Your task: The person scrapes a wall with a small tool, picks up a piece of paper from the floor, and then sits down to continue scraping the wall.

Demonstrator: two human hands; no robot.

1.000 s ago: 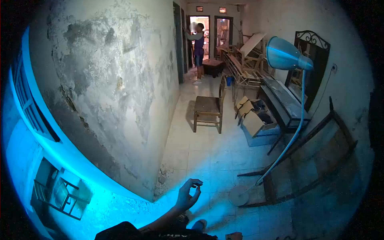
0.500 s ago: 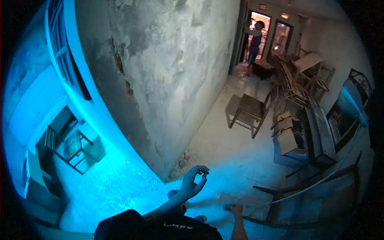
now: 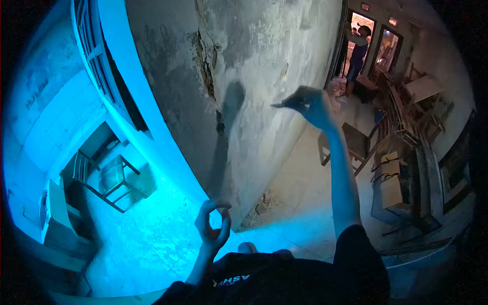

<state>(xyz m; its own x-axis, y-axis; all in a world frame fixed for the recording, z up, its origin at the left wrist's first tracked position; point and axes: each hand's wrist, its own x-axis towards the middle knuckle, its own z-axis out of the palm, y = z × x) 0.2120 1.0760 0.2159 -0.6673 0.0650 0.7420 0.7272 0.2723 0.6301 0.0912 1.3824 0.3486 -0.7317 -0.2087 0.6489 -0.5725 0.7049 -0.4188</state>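
My right hand (image 3: 316, 109) pinches a dark object (image 3: 282, 103) before the cracked wall (image 3: 262, 124); my left hand (image 3: 209, 232) curls, fingertips apart. I judge this a reach, the next move calling for steadiness.

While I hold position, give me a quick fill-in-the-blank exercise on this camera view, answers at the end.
1. The person's bare right hand is held ____ in the picture than the bare left hand.
2. An arm-shaped dark ____ falls on the grey, peeling plaster wall.
3. The brightly lit tiled floor around the dark-framed, slat-backed chair is lit in the colour ____.

Missing words: higher; shadow; blue.
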